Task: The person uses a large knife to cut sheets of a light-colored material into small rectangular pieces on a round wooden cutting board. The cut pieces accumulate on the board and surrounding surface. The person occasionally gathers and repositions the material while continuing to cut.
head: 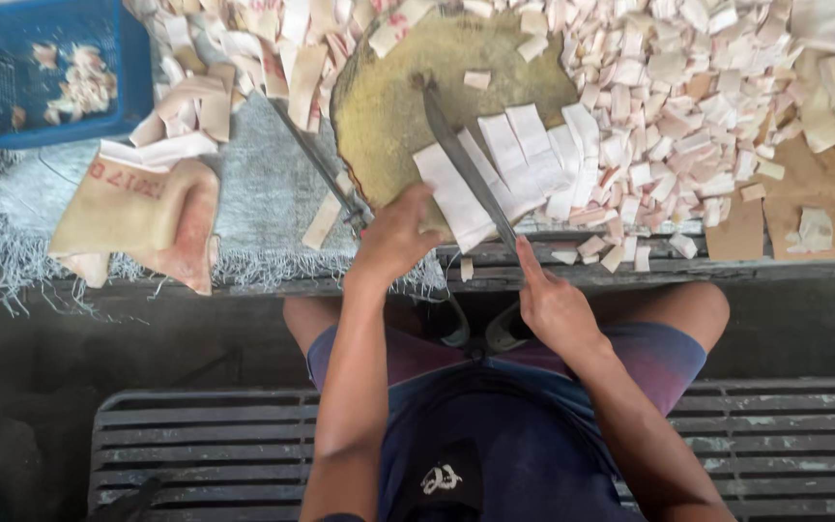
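Observation:
A round worn chopping block (388, 106) stands at the middle of the bench. On its near right side lie several long white strips (519, 159) side by side. My right hand (553, 304) grips the handle of a long dark blade (461, 159) that lies across the strips, tip toward the far side. My left hand (393, 237) rests on the near end of the strips at the block's near edge, fingers pressing down. It holds nothing apart from that.
A heap of small white and pinkish cut pieces (678, 87) covers the bench at right. A blue plastic crate (45, 68) with a few pieces sits far left. Larger tan slabs (142, 208) lie on grey woven cloth (263, 193). A second thin blade (316, 159) rests left of the block.

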